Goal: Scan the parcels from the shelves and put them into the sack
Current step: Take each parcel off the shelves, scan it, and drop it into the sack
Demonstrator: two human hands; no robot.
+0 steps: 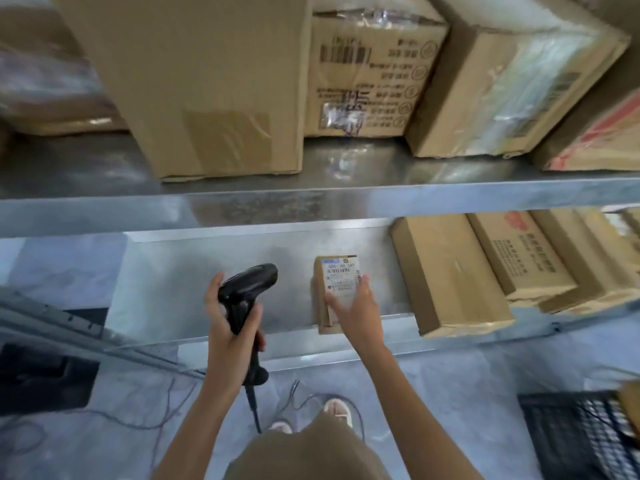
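Note:
A small brown parcel [331,289] with a white label on top lies on the lower metal shelf [207,292], near its front edge. My right hand [356,310] rests on the parcel's near right part, fingers spread over the label. To the left, my left hand [227,323] is shut on a black handheld scanner [247,292], its head pointing right toward the parcel and its cable hanging down. No sack is in view.
Several cardboard boxes [446,275] lie at the right of the lower shelf. Large boxes [207,81] stand on the upper shelf [311,199]. A black crate [575,434] sits on the floor at the lower right, a dark object at the lower left, cables across the floor.

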